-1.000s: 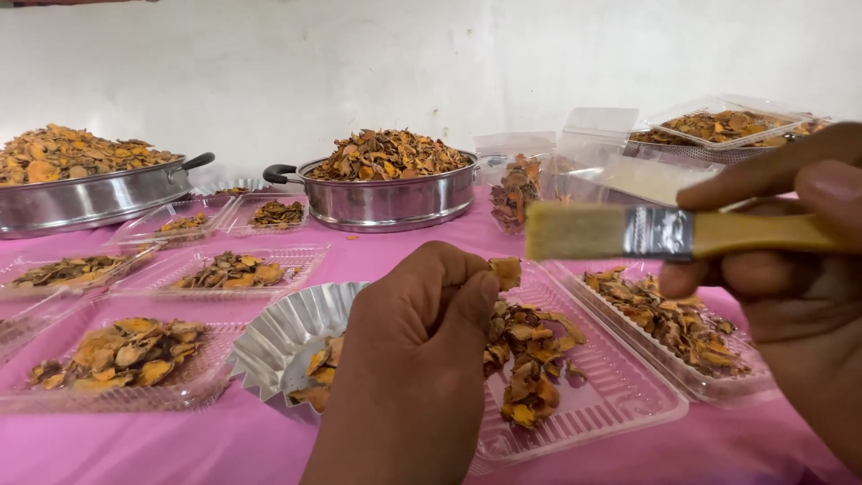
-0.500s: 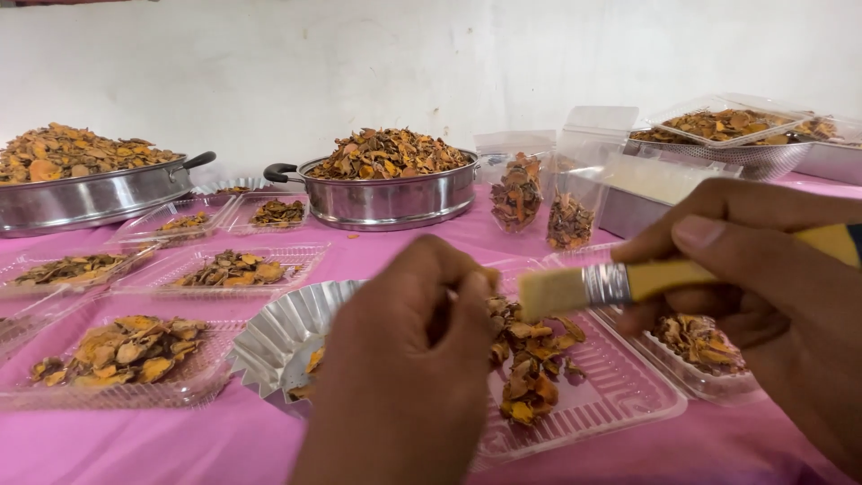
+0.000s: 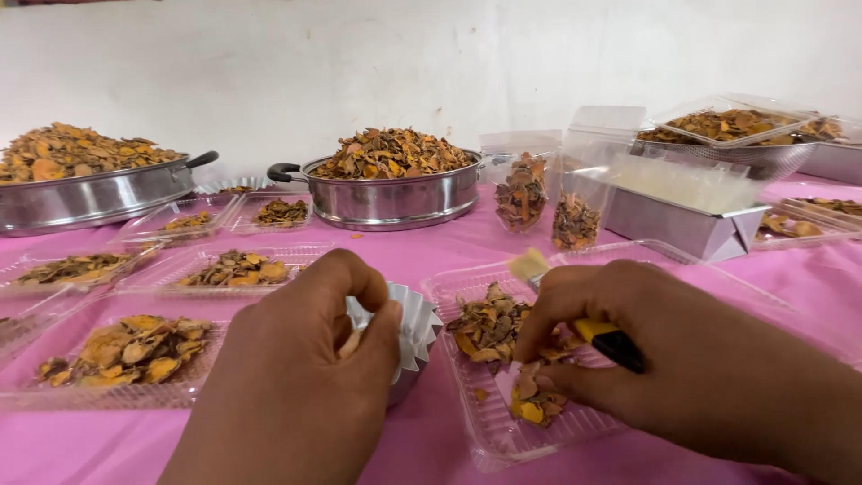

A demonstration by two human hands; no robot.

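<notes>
Brush (image 3: 575,310), yellow-handled, is gripped by the right hand (image 3: 682,359) over a clear tray (image 3: 489,431) of dried slices; a fluted foil cup (image 3: 415,328) is grasped by the left hand (image 3: 305,377).

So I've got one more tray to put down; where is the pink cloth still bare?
Bare pink cloth lies between the middle steel pan, the standing pouches and the tray under the right hand. Another strip runs along the near edge below the left hand. The left side is crowded with filled trays.

right hand (image 3: 682,359) lowered, brush (image 3: 575,305) over tray (image 3: 503,431)
</notes>
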